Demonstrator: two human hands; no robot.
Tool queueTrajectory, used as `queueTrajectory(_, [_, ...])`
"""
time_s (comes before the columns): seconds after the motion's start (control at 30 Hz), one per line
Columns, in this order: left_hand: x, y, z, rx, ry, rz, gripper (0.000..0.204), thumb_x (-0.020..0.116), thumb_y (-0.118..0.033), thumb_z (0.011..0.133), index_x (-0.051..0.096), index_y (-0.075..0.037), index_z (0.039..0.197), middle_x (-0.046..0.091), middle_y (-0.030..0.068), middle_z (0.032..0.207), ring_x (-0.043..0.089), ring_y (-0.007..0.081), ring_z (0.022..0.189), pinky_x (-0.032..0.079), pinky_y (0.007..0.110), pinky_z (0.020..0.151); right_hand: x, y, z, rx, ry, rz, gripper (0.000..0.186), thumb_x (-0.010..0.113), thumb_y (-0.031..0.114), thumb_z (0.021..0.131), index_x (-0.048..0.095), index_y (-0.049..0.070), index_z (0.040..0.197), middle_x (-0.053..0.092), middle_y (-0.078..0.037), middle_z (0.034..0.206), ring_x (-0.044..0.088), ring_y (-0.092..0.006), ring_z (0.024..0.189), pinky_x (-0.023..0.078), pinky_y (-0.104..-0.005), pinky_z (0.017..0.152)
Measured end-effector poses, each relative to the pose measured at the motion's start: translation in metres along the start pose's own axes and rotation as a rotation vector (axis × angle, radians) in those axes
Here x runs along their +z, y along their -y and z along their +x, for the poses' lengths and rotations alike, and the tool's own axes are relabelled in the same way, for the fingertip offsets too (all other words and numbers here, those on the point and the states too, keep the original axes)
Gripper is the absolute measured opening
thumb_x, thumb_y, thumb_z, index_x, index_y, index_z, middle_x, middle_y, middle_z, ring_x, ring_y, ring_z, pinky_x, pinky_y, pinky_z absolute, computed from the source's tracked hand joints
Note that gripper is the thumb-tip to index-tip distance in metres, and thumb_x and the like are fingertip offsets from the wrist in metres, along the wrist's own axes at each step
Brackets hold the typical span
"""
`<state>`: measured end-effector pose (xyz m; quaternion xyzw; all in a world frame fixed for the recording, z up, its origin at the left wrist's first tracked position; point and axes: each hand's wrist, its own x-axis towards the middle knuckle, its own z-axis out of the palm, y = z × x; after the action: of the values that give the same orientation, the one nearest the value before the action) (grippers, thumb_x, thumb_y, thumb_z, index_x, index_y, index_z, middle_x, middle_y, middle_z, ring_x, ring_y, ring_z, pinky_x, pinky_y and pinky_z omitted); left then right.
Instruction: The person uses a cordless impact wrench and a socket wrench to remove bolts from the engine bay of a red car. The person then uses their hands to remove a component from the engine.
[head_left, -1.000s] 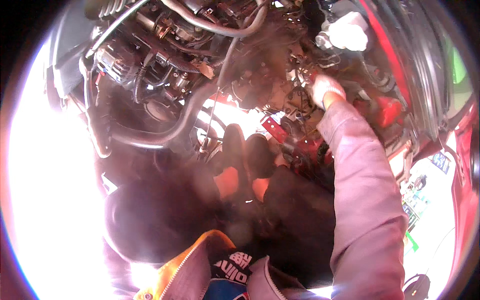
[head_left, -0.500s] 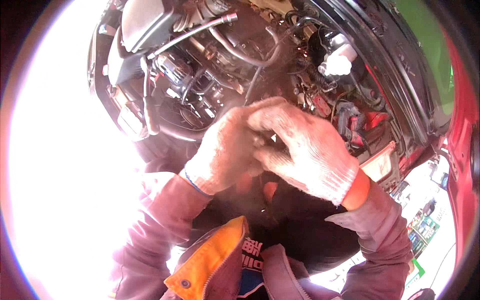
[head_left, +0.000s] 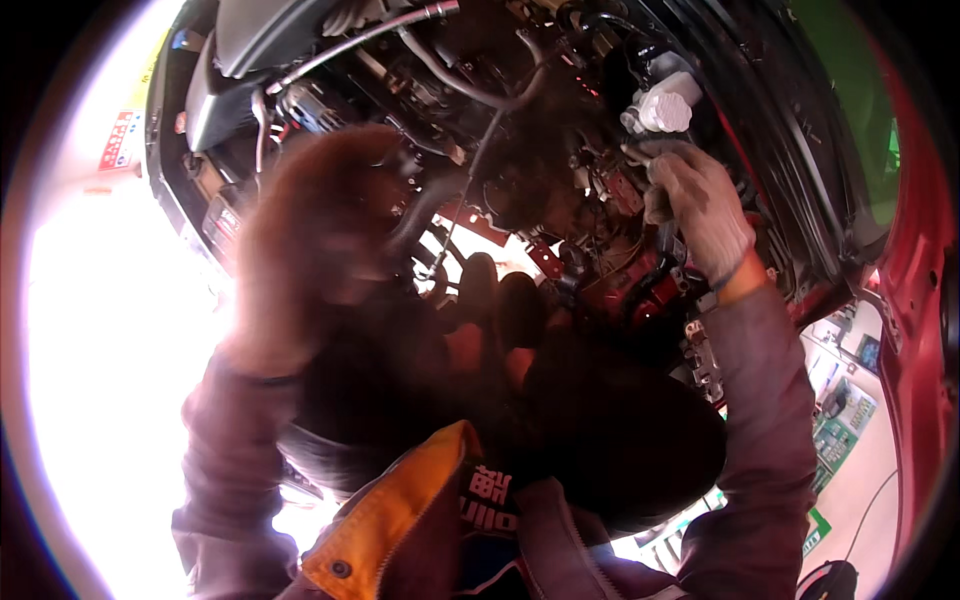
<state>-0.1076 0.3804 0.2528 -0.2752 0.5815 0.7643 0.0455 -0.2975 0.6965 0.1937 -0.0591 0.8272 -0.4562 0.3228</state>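
Note:
My left hand point(head_left: 325, 220), in a glove, is smeared by motion over the left side of an open car engine bay; its fingers cannot be made out. On the right, my right hand point(head_left: 700, 210) wears a pale knit glove with an orange cuff. Its fingers reach left, the thumb apart from them, and I see nothing held in it. Just above this hand is a translucent reservoir with a ribbed white cap point(head_left: 666, 110). A long metal bar with a socket-like end point(head_left: 370, 38) lies across the upper left of the engine bay.
A black hose point(head_left: 480, 97) curves through the middle of the engine bay. Dark plastic housing point(head_left: 275, 35) sits at the upper left. The red car body point(head_left: 920, 330) edges the right side. My knees are against the front, below the engine.
My hands, together before, have parted. The left has swung left and blurs; the right has moved up and right, close to the white-capped reservoir. The view has shifted and darkened.

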Motion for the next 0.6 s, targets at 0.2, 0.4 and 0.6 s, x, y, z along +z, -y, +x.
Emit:
queueTrajectory(0.2, [-0.283, 0.047, -0.013, 0.533, -0.904, 1.064, 0.039, 0.053, -0.016, 0.106, 0.063, -0.001, 0.141, 0.067, 0.0014, 0.099, 0.054, 0.0085, 0.072, 0.044, 0.022, 0.063, 0.023, -0.12, 0.106, 0.56, 0.275, -1.027, 0.032, 0.06, 0.027, 0.096, 0.076, 0.002, 0.108, 0.076, -0.019, 0.104, 0.075, -0.0286, 0.089, 0.058, -0.0392, 0.07])
queueTrajectory(0.4, [-0.44, 0.225, -0.031, 0.123, -1.105, 1.483, 0.04, 0.053, -0.015, 0.105, 0.062, -0.001, 0.141, 0.067, 0.0032, 0.101, 0.055, 0.011, 0.077, 0.045, 0.024, 0.067, 0.056, -0.28, 0.122, 0.14, 0.227, -1.129, 0.031, 0.062, 0.022, 0.093, 0.069, 0.003, 0.117, 0.071, -0.026, 0.114, 0.065, -0.0461, 0.11, 0.053, -0.0528, 0.095])
queueTrajectory(0.6, [-0.462, 0.285, -0.041, 0.065, -1.141, 1.539, 0.04, 0.054, -0.014, 0.104, 0.06, -0.001, 0.142, 0.068, 0.005, 0.103, 0.057, 0.0135, 0.081, 0.046, 0.027, 0.071, 0.068, -0.287, 0.109, -0.02, 0.077, -1.109, 0.032, 0.063, 0.029, 0.096, 0.068, 0.007, 0.119, 0.071, -0.024, 0.115, 0.063, -0.0461, 0.113, 0.052, -0.0533, 0.095])
